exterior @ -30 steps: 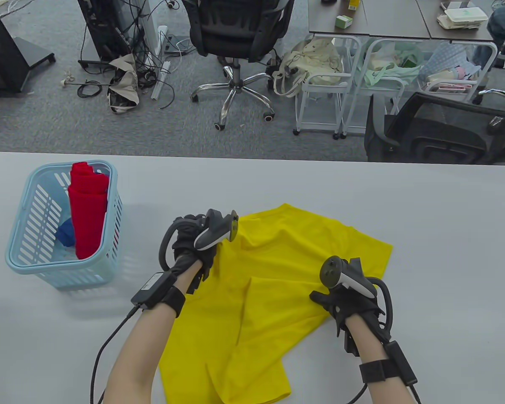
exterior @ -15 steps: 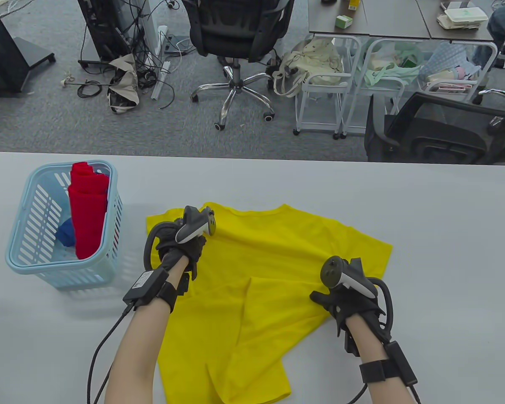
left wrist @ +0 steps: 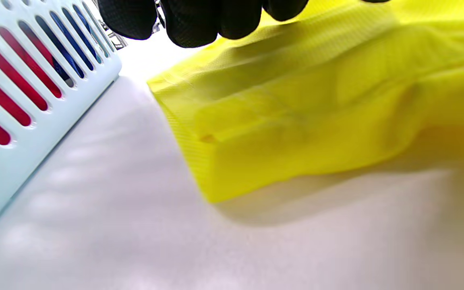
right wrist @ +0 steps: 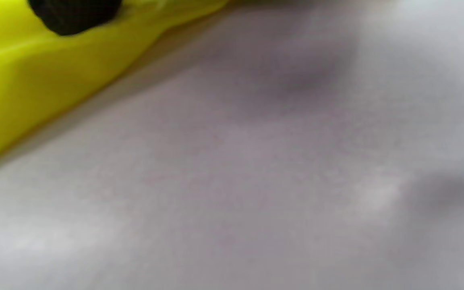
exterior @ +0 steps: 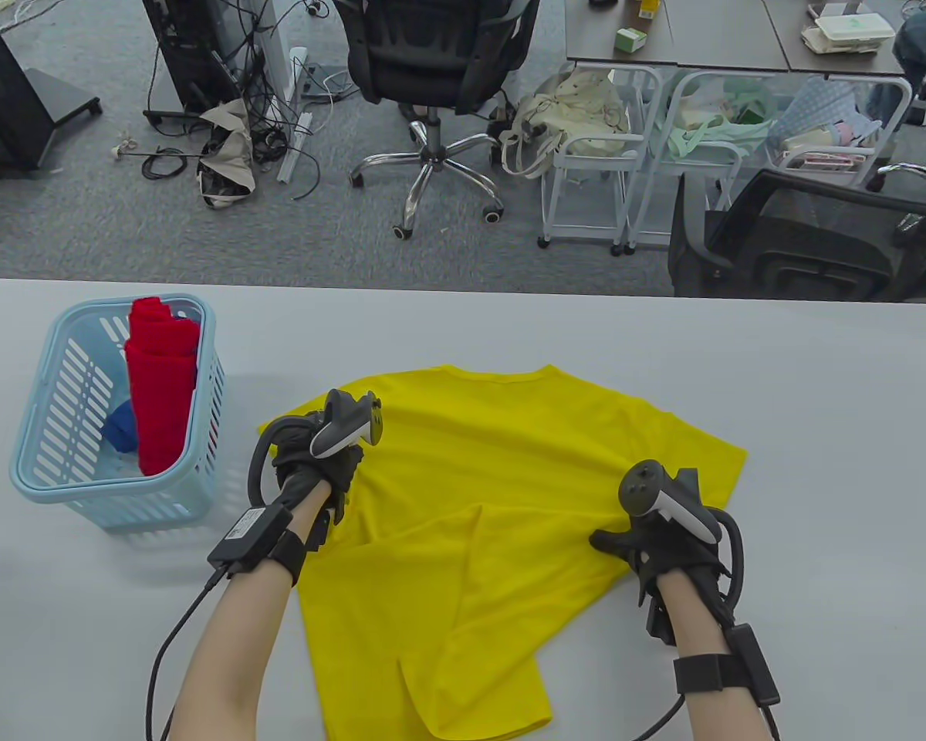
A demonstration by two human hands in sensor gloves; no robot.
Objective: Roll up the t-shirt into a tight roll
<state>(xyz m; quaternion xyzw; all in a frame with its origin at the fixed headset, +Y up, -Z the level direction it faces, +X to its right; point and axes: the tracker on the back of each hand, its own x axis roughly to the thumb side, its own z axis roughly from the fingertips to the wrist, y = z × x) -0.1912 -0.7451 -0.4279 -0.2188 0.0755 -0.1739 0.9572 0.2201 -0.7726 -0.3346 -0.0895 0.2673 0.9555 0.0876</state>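
Note:
A yellow t-shirt [exterior: 494, 494] lies spread on the grey table [exterior: 818, 401], its lower part creased and overlapping. My left hand [exterior: 316, 467] sits on the shirt's left sleeve; in the left wrist view its curled fingers [left wrist: 199, 20] hold the raised sleeve fabric [left wrist: 316, 112]. At the shirt's right side edge my right hand [exterior: 640, 552] grips the cloth. The right wrist view shows one fingertip [right wrist: 75, 16] on the yellow fabric [right wrist: 34, 72], which is lifted slightly off the table. The trackers hide most of both hands' fingers in the table view.
A light blue slotted basket [exterior: 38, 478] stands at the table's left, close to my left hand, and shows in the left wrist view [left wrist: 34, 121]. It holds a red cloth roll [exterior: 162, 386] and something blue [exterior: 121, 432]. Office chairs and carts stand beyond the far edge.
My left hand has drawn the folded-in left sleeve out leftward and nearer. The right hand has shifted right with its edge. The shirt now lies wider and flatter.

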